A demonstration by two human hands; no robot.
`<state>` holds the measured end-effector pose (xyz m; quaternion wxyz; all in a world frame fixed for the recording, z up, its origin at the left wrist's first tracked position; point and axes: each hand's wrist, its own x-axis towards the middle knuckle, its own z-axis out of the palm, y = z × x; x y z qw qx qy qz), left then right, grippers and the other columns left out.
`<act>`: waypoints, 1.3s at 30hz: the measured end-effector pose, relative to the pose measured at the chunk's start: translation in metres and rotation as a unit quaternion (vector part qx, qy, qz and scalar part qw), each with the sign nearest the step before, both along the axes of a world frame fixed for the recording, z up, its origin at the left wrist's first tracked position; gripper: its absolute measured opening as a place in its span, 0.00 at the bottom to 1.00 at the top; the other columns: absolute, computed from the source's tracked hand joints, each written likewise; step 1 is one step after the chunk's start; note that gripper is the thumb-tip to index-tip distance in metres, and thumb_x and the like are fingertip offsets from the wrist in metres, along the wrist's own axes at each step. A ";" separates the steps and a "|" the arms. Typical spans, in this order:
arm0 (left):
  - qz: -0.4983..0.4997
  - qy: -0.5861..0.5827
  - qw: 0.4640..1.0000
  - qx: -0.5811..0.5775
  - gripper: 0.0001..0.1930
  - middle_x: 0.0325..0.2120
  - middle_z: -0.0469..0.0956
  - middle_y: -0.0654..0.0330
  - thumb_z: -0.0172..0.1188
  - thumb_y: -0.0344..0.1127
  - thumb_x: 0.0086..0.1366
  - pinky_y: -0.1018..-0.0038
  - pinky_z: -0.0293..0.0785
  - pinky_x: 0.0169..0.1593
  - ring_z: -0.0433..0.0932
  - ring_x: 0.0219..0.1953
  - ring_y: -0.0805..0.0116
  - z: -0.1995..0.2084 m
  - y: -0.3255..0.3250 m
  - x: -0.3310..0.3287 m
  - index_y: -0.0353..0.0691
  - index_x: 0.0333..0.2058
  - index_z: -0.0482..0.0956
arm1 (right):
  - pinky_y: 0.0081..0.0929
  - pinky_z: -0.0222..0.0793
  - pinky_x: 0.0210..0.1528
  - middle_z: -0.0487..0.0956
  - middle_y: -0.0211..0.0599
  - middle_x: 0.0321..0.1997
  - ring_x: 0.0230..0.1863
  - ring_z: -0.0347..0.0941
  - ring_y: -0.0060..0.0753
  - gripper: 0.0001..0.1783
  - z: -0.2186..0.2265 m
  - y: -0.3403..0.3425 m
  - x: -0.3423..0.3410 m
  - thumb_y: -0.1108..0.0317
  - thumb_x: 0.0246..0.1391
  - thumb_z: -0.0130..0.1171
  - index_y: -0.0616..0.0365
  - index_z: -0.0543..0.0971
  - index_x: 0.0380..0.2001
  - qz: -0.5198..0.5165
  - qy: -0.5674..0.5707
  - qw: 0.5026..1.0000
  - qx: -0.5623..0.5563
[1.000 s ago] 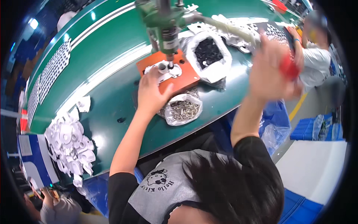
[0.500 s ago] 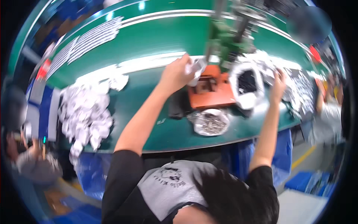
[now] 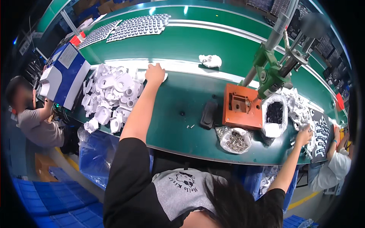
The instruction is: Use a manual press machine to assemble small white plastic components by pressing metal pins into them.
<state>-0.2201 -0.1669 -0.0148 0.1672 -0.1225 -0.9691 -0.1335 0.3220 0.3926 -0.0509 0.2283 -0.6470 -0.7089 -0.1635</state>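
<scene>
My left hand (image 3: 155, 75) is at the back edge of the green table, its fingers curled down over a white plastic part (image 3: 165, 78) that the hand mostly hides. A heap of white plastic parts (image 3: 118, 85) lies just left of it. On the right, my right hand (image 3: 304, 136) reaches to the near side of a second pile of white parts (image 3: 294, 108). Its fingers are bent around the edge of a white part (image 3: 312, 138). Between the hands stands a green press (image 3: 270, 72) over an orange base fixture (image 3: 243, 117).
A bag of screws (image 3: 236, 141), a bag of black pieces (image 3: 274, 114) and a dark block (image 3: 208, 114) sit around the fixture. One white part (image 3: 210, 60) lies on the green conveyor (image 3: 182, 43). A blue-and-white machine (image 3: 66, 76) and people flank the table.
My left hand has moved left from beside the press to the left heap, with a white part. My right hand has come nearer to me along the right pile. The view has turned left.
</scene>
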 end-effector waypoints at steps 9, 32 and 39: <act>0.012 -0.013 0.998 0.068 0.22 0.44 0.65 0.41 0.57 0.40 0.58 0.57 0.76 0.38 0.77 0.37 0.44 -0.005 -0.011 0.012 0.39 0.49 0.68 | 0.49 0.67 0.49 0.67 0.44 0.56 0.52 0.69 0.53 0.40 0.032 -0.028 0.008 0.56 0.46 0.63 0.40 0.58 0.62 0.006 -0.019 0.999 -0.033; -0.384 -0.307 0.720 0.490 0.13 0.33 0.73 0.62 0.54 0.26 0.62 0.77 0.72 0.34 0.75 0.33 0.73 0.033 -0.044 0.161 0.39 0.45 0.65 | 0.25 0.68 0.41 0.74 0.34 0.33 0.35 0.71 0.31 0.30 0.084 -0.229 -0.054 0.64 0.49 0.63 0.56 0.68 0.55 0.366 0.483 0.776 -0.177; -0.577 -0.320 0.568 0.492 0.11 0.41 0.68 0.58 0.54 0.20 0.61 0.77 0.71 0.40 0.71 0.38 0.74 0.037 0.011 0.263 0.37 0.40 0.64 | 0.22 0.67 0.44 0.66 0.39 0.56 0.44 0.67 0.27 0.40 0.099 -0.404 -0.143 0.58 0.50 0.58 0.55 0.56 0.65 0.636 0.383 0.491 -0.457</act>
